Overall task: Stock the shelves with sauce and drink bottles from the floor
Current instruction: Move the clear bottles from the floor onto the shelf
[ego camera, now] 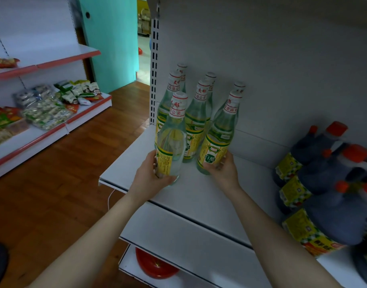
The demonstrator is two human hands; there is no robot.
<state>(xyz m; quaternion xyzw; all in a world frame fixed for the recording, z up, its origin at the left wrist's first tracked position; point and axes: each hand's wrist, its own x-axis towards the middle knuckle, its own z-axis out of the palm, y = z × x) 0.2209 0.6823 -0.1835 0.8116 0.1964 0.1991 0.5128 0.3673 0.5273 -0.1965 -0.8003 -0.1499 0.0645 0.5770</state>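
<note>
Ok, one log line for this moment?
left hand: grips front-left bottle | right hand: grips front-right bottle | both at shelf front | matching bottles behind | dark jugs right

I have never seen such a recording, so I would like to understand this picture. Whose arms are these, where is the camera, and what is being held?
There is no machine here: a person stocks a shop shelf with bare hands. The single picture comes from a wide-angle camera worn on the person's head, looking forward and down, so both arms reach in from the bottom edge. The left hand grips a white vinegar bottle near its base, and the right hand grips a second vinegar bottle the same way. Both bottles are at the front of the white shelf. The other vinegar bottles stand behind them. To the right stand dark sauce jugs with orange caps. Across the wooden floor, other shelves hold snack packets.
</note>
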